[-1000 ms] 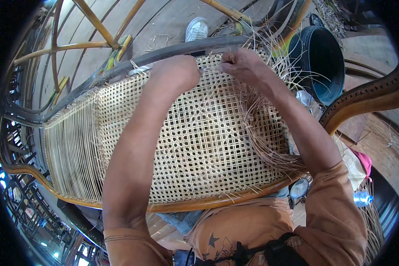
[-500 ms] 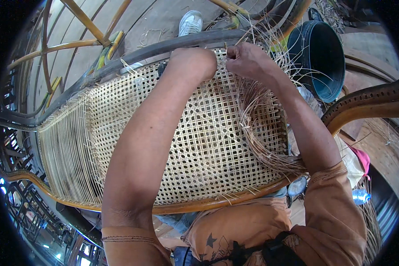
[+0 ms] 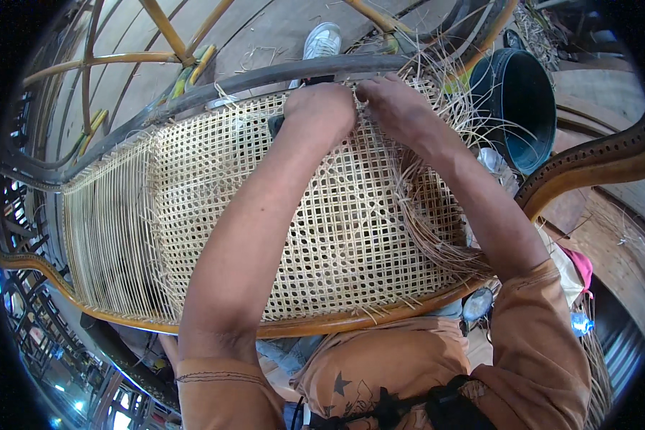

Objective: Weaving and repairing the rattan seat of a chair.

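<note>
A woven cane panel (image 3: 337, 236) is stretched across a wooden chair frame in front of me. At its far edge, my left hand (image 3: 319, 104) is curled with its back toward me, its fingertips hidden beneath. My right hand (image 3: 393, 104) is just beside it, fingers bent down onto the cane edge; what they pinch cannot be made out. A small dark object (image 3: 276, 125) shows next to my left wrist, its kind unclear. Under my right forearm, a bundle of loose cane strands (image 3: 426, 233) curves over the panel's right end. The panel's left end has only parallel strands (image 3: 111, 229).
A dark curved rail (image 3: 265, 77) borders the far side, with a brown rail (image 3: 337, 324) close to my body. At the right stand a dark bucket (image 3: 527, 107) and a carved armrest (image 3: 588, 168). Stray strands (image 3: 473, 115) stick out near the bucket. A white shoe (image 3: 322, 41) shows beyond.
My right hand has lowered its fingers from a raised pinch onto the cane edge and sits closer to my left hand. The whole view has shifted slightly.
</note>
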`<state>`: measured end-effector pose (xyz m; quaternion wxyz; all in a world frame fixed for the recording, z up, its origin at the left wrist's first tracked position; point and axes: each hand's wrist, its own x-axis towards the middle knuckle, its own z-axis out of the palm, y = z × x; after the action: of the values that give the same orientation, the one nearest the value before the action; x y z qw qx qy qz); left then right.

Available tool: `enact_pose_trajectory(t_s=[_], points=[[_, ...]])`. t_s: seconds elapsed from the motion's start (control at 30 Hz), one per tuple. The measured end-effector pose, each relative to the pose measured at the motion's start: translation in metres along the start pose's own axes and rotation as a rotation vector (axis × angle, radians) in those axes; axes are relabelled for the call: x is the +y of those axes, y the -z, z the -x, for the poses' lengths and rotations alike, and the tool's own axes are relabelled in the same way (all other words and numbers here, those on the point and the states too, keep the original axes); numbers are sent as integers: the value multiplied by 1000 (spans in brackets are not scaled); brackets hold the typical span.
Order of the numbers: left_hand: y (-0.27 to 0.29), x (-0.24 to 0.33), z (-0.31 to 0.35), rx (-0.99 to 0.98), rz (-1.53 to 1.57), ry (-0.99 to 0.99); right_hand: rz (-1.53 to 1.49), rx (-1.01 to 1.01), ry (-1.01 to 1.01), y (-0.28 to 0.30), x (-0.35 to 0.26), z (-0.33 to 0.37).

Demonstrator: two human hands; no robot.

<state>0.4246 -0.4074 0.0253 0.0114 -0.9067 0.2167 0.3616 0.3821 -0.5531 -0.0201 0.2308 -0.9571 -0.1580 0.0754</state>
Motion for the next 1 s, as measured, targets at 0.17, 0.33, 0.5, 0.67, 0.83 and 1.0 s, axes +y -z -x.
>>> enact_pose_trajectory(t_s=[0.17, 0.33, 0.5, 0.67, 0.83, 1.0], points=[[3, -24, 27, -7, 47, 104, 44, 12, 90, -2, 10, 10], [-14, -47, 52, 6, 81, 136, 157, -210, 15, 16, 2, -2], [-4, -46, 91, 127, 79, 150, -188, -139, -41, 6, -31, -3], [5, -31, 63, 221, 99, 101, -296, -208, -149, 34, -30, 0], [9, -8, 25, 5, -86, -27, -236, -270, -392, 27, -10, 3], [21, 3, 7, -88, -166, -96, -256, -258, -400, 29, -5, 4]])
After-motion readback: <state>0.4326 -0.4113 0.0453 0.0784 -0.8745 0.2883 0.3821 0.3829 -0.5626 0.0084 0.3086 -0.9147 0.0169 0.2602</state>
